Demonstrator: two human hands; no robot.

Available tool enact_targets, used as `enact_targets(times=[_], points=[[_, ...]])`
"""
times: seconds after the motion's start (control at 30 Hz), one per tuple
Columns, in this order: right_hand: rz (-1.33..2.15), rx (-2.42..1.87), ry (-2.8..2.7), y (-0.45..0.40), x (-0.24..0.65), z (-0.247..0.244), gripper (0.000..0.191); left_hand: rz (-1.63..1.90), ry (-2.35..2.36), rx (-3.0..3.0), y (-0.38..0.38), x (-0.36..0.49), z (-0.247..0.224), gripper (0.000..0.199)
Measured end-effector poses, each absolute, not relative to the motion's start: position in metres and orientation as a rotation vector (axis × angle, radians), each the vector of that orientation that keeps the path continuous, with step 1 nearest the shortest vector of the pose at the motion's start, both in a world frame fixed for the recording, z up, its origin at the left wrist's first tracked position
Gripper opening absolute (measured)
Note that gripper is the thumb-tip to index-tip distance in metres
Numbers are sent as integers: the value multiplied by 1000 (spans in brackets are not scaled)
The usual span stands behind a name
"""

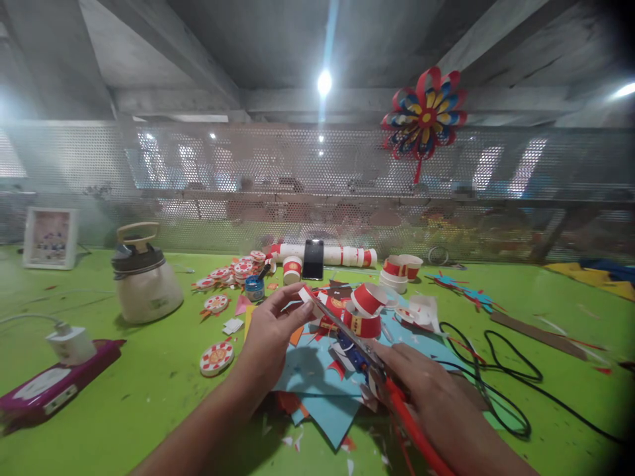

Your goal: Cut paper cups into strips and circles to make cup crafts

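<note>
My left hand (272, 330) pinches a small red-and-white piece of paper cup (308, 299) between thumb and fingers. In my right hand (421, 377) is a pair of red-handled scissors (401, 410), its fingers wrapped round the handles. The long blades point up and left, their tips at the edge of the piece. Behind the blades are red-and-white cut paper cup sections (368, 301), one above another. Blue paper sheets (322, 370) with scraps lie below both hands.
Round red-and-white paper pieces (217, 358) and a blue jar (254, 288) lie left. A phone (313, 259) leans against a long cup stack (347, 256). A black cable (510, 360) loops at right; a large jug (146, 284) and purple power strip (64, 377) stand far left.
</note>
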State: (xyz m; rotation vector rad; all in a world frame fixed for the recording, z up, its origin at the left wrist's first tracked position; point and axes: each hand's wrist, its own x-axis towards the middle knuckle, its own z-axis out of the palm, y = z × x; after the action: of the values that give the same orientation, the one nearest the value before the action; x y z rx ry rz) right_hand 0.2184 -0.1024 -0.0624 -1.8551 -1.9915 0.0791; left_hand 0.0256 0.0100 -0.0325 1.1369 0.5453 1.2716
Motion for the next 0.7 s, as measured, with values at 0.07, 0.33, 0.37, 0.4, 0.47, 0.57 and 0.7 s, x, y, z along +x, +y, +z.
enact_targets(times=[0.07,0.33,0.37,0.4,0.47,0.57,0.7], points=[[102,-1801,-1983,-102,219,-64,43,1274,544,1142,10,26,-32,42],[221,-1755,-1941,-102,217,-60,40,1286,543,1148,11,27,-35,40],[212,-1767,-1941,-102,216,-59,41,1288,541,1147,12,27,-36,39],[206,-1778,-1944,-103,215,-58,41,1289,540,1147,12,27,-36,39],[209,-1792,-1947,-103,214,-56,42,1288,540,1151,13,27,-37,38],[246,-1775,-1933,-102,213,-55,40,1288,546,1154,13,27,-38,37],[285,-1768,-1915,-102,214,-56,39,1277,549,1145,11,27,-38,37]])
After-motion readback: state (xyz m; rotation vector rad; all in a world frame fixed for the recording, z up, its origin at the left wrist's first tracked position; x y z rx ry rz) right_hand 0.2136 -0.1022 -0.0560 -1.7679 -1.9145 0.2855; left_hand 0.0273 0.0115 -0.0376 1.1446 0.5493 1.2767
